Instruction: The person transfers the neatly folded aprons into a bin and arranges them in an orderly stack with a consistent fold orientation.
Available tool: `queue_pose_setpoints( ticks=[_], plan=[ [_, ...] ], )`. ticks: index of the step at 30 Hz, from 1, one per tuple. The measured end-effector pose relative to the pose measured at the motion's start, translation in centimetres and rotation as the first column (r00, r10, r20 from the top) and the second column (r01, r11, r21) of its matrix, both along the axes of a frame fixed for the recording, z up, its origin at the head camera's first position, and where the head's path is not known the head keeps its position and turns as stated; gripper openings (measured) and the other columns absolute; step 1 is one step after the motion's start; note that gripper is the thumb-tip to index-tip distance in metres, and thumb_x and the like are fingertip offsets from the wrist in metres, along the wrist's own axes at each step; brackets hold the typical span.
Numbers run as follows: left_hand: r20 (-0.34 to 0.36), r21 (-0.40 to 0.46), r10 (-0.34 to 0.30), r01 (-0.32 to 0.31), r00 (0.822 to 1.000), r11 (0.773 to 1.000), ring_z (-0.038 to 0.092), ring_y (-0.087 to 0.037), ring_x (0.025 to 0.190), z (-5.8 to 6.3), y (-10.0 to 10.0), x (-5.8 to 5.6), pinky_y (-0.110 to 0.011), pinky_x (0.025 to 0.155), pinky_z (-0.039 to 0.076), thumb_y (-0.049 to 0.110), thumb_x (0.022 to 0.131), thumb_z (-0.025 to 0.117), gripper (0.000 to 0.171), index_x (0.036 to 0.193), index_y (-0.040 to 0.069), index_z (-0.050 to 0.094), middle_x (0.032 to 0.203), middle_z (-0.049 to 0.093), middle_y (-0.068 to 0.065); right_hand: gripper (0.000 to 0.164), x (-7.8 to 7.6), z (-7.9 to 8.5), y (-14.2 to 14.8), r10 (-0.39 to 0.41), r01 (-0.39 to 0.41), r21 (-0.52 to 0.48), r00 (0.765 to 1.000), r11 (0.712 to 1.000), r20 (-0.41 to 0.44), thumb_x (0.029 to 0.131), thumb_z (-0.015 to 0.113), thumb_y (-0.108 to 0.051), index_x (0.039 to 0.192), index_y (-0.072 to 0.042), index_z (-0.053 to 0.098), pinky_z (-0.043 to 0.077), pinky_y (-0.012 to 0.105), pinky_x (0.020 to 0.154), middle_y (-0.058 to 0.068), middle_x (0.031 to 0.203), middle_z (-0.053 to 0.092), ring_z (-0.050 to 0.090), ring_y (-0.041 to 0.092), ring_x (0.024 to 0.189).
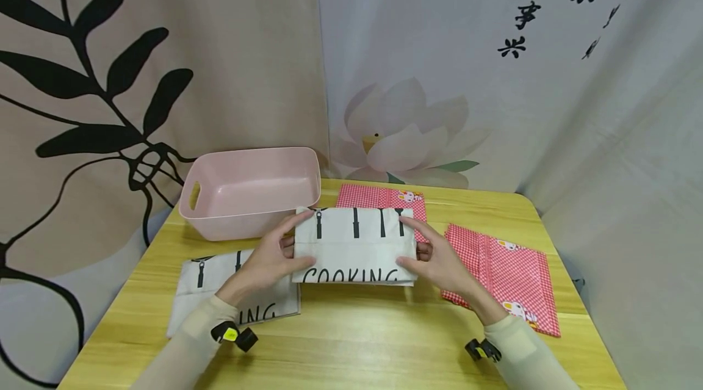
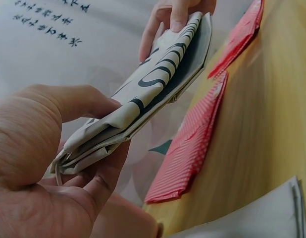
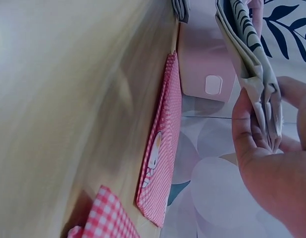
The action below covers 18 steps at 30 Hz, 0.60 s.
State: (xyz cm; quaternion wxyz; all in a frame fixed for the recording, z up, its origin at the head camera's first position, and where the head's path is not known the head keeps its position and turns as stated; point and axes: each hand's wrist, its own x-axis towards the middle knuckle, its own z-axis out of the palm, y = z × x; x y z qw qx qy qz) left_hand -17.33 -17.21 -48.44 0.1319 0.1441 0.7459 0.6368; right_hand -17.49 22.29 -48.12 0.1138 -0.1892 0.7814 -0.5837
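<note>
Both hands hold a folded white cloth (image 1: pixel 354 252) with black utensil drawings and the word COOKING, raised over the table. At its left end my left hand (image 1: pixel 270 259) pinches it, thumb on the printed face and fingers behind. My right hand (image 1: pixel 439 259) grips the opposite end in the same way. The left wrist view shows several stacked layers of the cloth (image 2: pixel 153 82) and a thin cord loop by the left hand (image 2: pixel 49 144). In the right wrist view, the right hand (image 3: pixel 277 163) pinches the layered end of the cloth (image 3: pixel 259 84).
Another folded white printed cloth (image 1: pixel 192 298) lies at left, partly beneath my left forearm. Behind it stands a pink bin (image 1: pixel 247 185). Two folded red checked cloths with rabbit pictures lie on the wooden table (image 1: pixel 362 341): one behind (image 1: pixel 368 195), one at right (image 1: pixel 511 280). Curtains hang behind.
</note>
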Motion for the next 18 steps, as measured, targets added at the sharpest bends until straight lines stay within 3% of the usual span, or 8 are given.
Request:
queue_pose_setpoints(
  ticks=[7, 18],
  plan=[
    [-0.056, -0.029, 0.022, -0.024, 0.998, 0.999, 0.075, -0.025, 0.117, 0.6, -0.4, -0.3, -0.028, 0.088, 0.07, -0.002, 0.092, 0.088, 0.1, 0.176, 0.028, 0.041, 0.171, 0.045, -0.02, 0.091, -0.5, 0.6, -0.5, -0.005, 0.006, -0.01, 1.0, 1.0, 0.03, 0.1, 0.084, -0.003, 0.176, -0.024, 0.04, 0.073, 0.036, 0.084, 0.027, 0.177, 0.037, 0.082, 0.035, 0.114],
    [-0.083, 0.002, 0.023, -0.023, 0.996, 1.0, 0.074, -0.033, 0.123, 1.2, -0.9, -0.7, -0.032, 0.092, 0.071, -0.008, 0.091, 0.087, 0.102, 0.176, 0.024, 0.041, 0.179, 0.036, -0.019, 0.092, -1.1, 1.2, -1.0, -0.002, 0.002, -0.028, 0.999, 1.0, 0.032, 0.099, 0.084, -0.002, 0.176, -0.024, 0.04, 0.073, 0.037, 0.087, 0.023, 0.181, 0.032, 0.08, 0.041, 0.123]
  ],
)
